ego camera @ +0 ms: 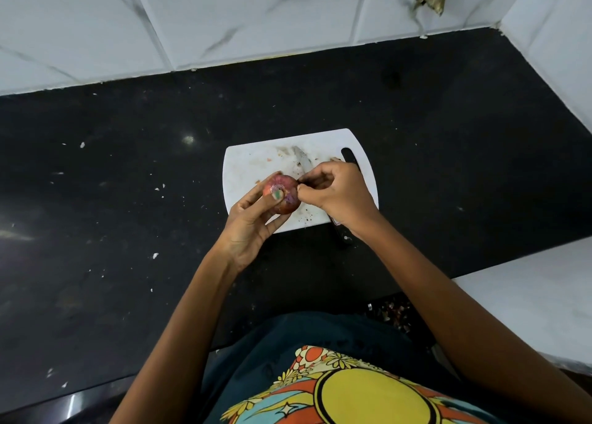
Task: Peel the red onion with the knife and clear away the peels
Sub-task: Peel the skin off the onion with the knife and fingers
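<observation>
Red onion (282,198) held above the near-left part of the white cutting board (250,164), cupped in the left hand (248,221), fingers curled around it and thumb pressed on its cut end. Right hand (333,193) just beside the onion on its right, fingertips pinched together at the skin edge, grip closed on peel. Knife (302,161) lay on the board beyond the onion, handle hidden under the right hand. Black counter (128,199) speckled with small scraps.
</observation>
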Demonstrator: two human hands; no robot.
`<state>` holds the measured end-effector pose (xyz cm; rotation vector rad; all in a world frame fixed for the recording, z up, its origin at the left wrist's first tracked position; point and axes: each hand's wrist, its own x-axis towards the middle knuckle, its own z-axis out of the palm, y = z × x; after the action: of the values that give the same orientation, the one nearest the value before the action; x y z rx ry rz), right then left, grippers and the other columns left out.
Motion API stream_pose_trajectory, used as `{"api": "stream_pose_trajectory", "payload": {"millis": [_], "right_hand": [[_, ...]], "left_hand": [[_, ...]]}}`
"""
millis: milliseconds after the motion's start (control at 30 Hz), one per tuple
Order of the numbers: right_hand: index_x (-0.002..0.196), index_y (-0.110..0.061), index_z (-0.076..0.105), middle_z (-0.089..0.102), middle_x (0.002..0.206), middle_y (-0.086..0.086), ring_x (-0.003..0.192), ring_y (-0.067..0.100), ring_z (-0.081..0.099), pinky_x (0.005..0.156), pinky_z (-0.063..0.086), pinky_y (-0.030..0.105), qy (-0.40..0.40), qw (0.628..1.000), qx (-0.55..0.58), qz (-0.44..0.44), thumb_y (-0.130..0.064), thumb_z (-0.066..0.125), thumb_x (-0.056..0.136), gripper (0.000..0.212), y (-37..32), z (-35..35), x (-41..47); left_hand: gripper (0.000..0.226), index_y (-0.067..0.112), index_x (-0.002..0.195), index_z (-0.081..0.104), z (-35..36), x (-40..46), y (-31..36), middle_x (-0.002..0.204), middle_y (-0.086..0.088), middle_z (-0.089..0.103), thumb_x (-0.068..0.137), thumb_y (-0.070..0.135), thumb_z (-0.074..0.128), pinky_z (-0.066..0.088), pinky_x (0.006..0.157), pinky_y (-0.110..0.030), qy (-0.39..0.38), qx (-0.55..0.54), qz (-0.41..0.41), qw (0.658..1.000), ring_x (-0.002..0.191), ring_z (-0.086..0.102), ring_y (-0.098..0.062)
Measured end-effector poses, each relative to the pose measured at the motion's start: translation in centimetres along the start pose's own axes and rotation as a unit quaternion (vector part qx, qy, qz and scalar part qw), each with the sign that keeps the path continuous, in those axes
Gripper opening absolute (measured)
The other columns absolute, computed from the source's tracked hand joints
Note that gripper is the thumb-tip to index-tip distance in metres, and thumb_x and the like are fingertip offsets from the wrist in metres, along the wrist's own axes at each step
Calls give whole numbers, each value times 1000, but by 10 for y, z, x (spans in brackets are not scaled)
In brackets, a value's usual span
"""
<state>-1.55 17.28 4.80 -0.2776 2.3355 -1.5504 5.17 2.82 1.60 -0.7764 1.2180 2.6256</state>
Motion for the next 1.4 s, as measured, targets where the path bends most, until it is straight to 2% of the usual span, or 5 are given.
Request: {"api": "stream_pose_trajectory", "payload": {"millis": [467, 767, 1033, 1167, 1400], "right_hand": [[84, -13, 69, 70, 82, 2, 80, 17, 69, 77, 59, 35, 11, 1000, -6, -5, -14, 74, 80, 6, 5, 6, -11], [82, 1, 62, 68, 74, 13, 61, 16, 70, 63, 59, 25, 46, 954, 239, 174, 3, 69, 81, 7, 24, 8, -16], [88, 0, 64, 64, 68, 1, 54, 7, 63, 57, 58, 23, 30, 991, -74, 109, 0, 63, 86, 2, 54, 14, -23], [86, 2, 67, 64, 76, 9, 65, 14, 56, 64, 45, 28, -13, 979, -191, 65, -14, 58, 93, 20, 49, 12, -22], [88, -13, 69, 66, 84, -8, 83, 13, 68, 81, 56, 28, 10, 993, -105, 49, 0, 55, 88, 20, 15, -9, -17]], "left_hand": [[62, 2, 132, 51, -2, -4, -3, 122, -15, 61, 73, 11, 65, 56, 73, -25, 10, -47, 4, 999, 99, 66, -20], [31, 8, 106, 61, -4, -7, -9, 101, -9, 69, 77, 16, 60, 55, 85, -28, -15, -70, -32, 997, 92, 67, -18], [24, 9, 103, 61, -5, -10, -11, 92, -6, 72, 80, 16, 58, 52, 88, -28, -8, -69, -35, 997, 87, 70, -16], [33, 7, 116, 59, -8, -7, -13, 107, -11, 68, 83, 12, 62, 52, 91, -29, -20, -55, -24, 998, 97, 67, -21], [43, 4, 133, 49, -5, -2, -13, 117, -14, 62, 90, 6, 53, 54, 89, -28, -7, -11, -22, 1000, 107, 61, -25]]}}
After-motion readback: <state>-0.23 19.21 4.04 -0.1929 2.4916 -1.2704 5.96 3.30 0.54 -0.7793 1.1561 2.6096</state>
